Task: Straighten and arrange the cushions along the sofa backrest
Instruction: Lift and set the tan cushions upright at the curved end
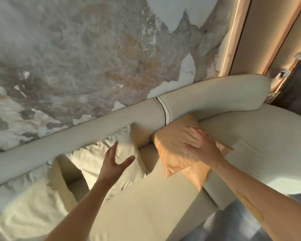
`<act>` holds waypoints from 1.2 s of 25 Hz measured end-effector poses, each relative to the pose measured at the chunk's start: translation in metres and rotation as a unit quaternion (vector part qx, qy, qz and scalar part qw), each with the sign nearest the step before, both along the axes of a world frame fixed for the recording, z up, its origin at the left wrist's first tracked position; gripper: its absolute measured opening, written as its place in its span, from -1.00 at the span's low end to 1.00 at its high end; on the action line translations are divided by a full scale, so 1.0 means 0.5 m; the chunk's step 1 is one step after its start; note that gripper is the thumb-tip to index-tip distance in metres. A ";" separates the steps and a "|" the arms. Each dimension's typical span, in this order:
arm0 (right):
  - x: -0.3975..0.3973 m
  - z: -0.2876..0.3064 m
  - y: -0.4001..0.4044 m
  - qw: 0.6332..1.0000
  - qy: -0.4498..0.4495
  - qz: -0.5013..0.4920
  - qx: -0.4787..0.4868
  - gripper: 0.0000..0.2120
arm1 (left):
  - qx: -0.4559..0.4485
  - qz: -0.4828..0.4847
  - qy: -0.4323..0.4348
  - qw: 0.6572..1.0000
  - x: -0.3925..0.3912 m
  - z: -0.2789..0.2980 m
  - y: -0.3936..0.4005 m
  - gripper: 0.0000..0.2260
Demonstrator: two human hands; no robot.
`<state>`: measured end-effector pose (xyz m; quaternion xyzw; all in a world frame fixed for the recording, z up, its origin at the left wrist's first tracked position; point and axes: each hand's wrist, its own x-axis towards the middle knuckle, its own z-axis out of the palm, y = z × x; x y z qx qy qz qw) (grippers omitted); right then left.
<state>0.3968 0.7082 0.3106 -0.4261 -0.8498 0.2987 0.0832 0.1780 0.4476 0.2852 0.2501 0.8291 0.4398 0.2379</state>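
A cream sofa runs across the view, its rounded backrest (94, 126) against the wall. An orange cushion (172, 145) leans on the backrest, with a second orange cushion (198, 174) partly hidden under it. My right hand (203, 148) lies flat on the upper orange cushion, fingers spread. A white cushion (101, 159) leans on the backrest to the left. My left hand (115, 164) hovers open in front of it, holding nothing. Another white fluffy cushion (24, 202) sits at the far left.
The sofa seat (146, 206) stretches toward me between my arms. The wall (76, 49) behind has peeling paint. A curved armrest section (233, 94) ends at the right near a beige curtain (261, 32).
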 end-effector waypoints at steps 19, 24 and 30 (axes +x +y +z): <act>0.355 0.010 0.367 0.994 -0.096 0.047 0.007 -0.08 | -0.055 0.027 -0.012 0.998 0.337 0.035 0.356 0.07; 0.307 -0.011 0.386 0.993 -0.104 0.060 -0.011 -0.14 | -0.055 0.040 -0.038 0.997 0.297 -0.003 0.391 0.08; 0.223 -0.034 0.430 0.991 -0.112 0.064 -0.036 -0.15 | -0.072 0.056 -0.064 0.994 0.240 -0.052 0.417 0.06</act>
